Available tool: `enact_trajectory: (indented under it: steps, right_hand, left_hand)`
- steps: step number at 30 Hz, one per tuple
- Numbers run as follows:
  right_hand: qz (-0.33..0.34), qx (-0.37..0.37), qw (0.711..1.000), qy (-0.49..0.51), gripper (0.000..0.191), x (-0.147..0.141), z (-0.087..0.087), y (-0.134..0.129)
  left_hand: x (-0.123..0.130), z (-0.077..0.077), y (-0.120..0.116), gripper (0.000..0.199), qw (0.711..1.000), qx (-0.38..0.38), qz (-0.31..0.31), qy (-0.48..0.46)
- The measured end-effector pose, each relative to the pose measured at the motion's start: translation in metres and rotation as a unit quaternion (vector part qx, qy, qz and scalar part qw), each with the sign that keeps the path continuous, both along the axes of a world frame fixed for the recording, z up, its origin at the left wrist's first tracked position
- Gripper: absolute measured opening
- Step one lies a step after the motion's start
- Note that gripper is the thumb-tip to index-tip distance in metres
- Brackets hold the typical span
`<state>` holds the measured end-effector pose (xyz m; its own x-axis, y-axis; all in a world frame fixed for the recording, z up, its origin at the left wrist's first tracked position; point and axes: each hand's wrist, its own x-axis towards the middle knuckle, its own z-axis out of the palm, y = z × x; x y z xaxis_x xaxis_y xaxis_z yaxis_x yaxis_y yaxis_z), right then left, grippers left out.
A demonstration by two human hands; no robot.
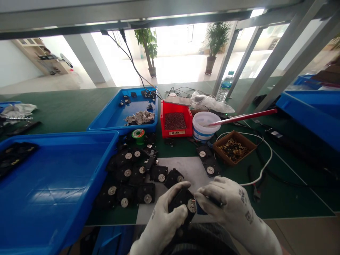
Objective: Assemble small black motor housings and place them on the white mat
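Nearby, loose units (138, 173) crowd held unit (182, 199); bucket (204, 133) beyond.

Black part (180, 200), silver disc (191, 205); hands (227, 200) white-gloved, grey print (242, 196); bin (188, 131) red, tabletop (287, 203) green.

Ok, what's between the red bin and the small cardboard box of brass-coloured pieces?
In the head view, the white plastic tub stands between the red bin and the cardboard box.

Holds the white-gloved left hand (166, 213) low near the centre, slanting up from below, fingers (180, 186) bent in a firm grip. Turns the white-gloved right hand (228, 200) inward just beside it, back showing, digits curled.
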<state>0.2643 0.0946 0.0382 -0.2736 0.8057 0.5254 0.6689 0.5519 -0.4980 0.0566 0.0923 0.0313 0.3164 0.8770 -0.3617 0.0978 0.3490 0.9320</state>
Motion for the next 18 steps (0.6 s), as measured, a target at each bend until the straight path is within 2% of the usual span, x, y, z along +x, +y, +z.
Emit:
enact_trajectory:
  steps: [6,13,16,18]
  right_hand:
    - [-0.004,0.008,1.0,-0.015,0.026,0.0,-0.001,-0.001]
    - [-0.004,-0.005,1.0,-0.002,0.025,-0.001,0.0,-0.002]
    - [-0.041,-0.001,0.999,0.015,0.029,0.005,-0.008,-0.002]
    - [-0.088,0.011,0.996,-0.013,0.042,0.011,-0.018,-0.001]
  left_hand:
    - [0.0,0.001,-0.003,0.056,1.0,-0.007,0.01,-0.006]
    - [-0.001,-0.005,-0.003,0.055,1.0,0.019,0.018,-0.018]
    - [-0.003,-0.007,-0.005,0.057,0.999,0.008,0.029,-0.039]
    - [-0.005,-0.007,-0.007,0.06,0.997,-0.018,0.042,-0.057]
